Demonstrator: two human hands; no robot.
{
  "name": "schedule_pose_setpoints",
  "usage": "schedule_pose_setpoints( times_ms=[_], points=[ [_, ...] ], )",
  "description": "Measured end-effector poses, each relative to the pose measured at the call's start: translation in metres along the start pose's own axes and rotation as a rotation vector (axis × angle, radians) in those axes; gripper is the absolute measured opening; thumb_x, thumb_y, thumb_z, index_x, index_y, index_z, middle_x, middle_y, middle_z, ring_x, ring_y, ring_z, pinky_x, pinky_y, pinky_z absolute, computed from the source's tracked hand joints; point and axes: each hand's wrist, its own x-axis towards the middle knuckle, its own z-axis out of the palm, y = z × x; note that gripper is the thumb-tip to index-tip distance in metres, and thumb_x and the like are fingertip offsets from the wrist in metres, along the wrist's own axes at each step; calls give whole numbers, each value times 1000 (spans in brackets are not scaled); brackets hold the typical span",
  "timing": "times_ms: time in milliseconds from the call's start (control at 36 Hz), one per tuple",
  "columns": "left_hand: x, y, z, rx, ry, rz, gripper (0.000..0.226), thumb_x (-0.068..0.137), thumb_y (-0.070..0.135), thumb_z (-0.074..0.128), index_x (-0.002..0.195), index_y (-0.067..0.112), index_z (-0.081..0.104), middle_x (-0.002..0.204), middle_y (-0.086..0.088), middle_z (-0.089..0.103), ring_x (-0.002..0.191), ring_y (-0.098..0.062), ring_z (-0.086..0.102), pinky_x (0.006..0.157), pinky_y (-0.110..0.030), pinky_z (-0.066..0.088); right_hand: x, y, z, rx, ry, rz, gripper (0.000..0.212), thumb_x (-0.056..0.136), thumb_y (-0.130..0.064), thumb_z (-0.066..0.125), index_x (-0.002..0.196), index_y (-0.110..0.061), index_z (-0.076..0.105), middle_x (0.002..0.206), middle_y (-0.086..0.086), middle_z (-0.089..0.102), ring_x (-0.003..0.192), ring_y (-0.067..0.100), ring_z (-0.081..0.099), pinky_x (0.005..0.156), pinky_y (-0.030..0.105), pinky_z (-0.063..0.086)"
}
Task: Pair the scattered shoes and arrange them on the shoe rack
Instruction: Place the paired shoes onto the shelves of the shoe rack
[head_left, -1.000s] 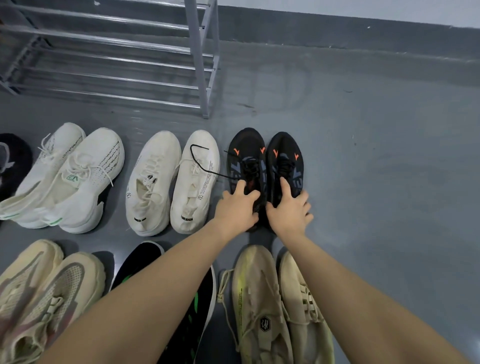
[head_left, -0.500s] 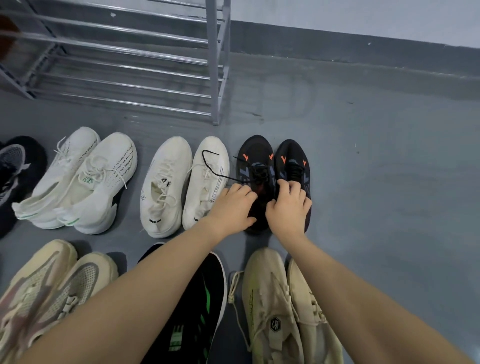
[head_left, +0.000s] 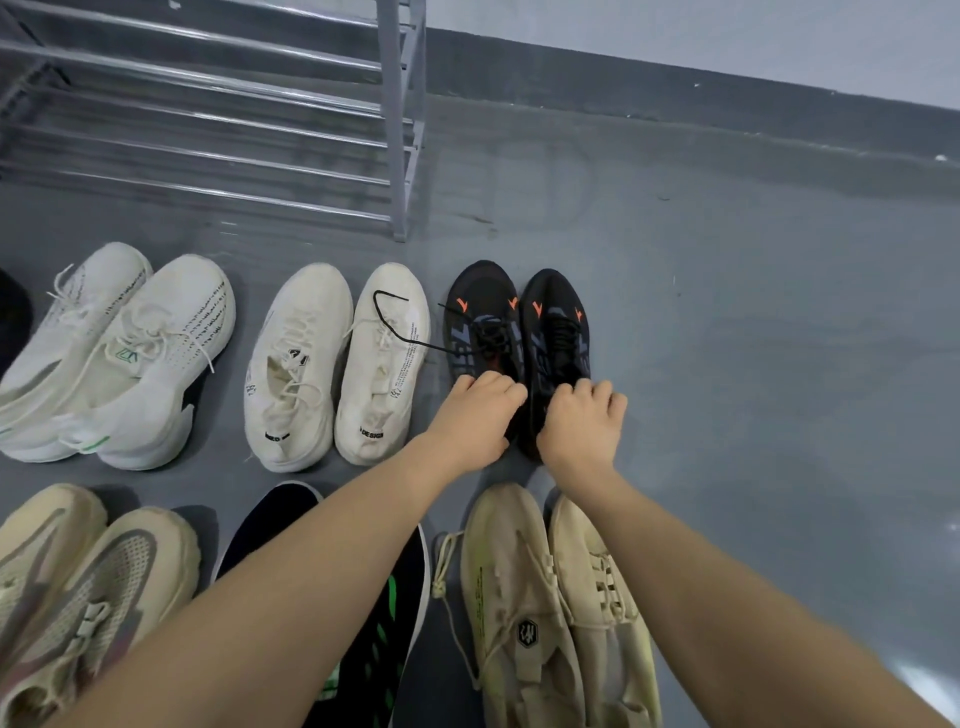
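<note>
Pickup step: left hand and right hand each curl round a heel collar of the black pair, on floor right-front of the shoe rack; next needs lift onto a rail, loose lace trailing.

Soft even light, wide-angle edge distortion
</note>
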Motion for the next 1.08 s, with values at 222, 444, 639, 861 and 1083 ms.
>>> schedule_pose_setpoints(
  times_ms=[222,444,639,861,1083],
  points=[
    [0,1,-1,61,34,14,22,86,15,56,106,15,47,105,0,57,106,-21,48,83,-30,28,3,11,17,113,338,-310,25,49,-1,71,57,-12,50,49,2,50,55,26,55,89,33,33],
    [-2,8,3,165,-66,-135,56,74,34,74,117,14,44,116,-4,51,113,-25,44,94,-37,31,3,5,6,74,-128,-117,33,77,-23,57,104,-11,44,108,5,53,109,27,44,100,40,25],
    [-5,10,6,195,-20,-138,41,79,15,69,113,14,45,115,-4,53,112,-24,44,91,-33,33,0,2,8,-59,-191,-148,49,73,-24,63,114,-11,39,118,8,46,113,27,41,99,37,28],
    [-9,10,-8,169,47,-70,38,81,13,65,114,15,45,113,-5,47,107,-24,40,83,-29,30,-5,6,2,-44,-50,-208,31,79,-3,58,103,-13,42,108,5,51,103,25,45,87,33,31],
    [-22,8,-35,100,110,-89,37,82,16,65,114,19,45,110,-2,42,104,-22,36,78,-26,22,-3,13,-30,270,-127,-207,29,80,9,50,102,-9,44,115,8,38,108,24,37,62,28,37]
  ],
)
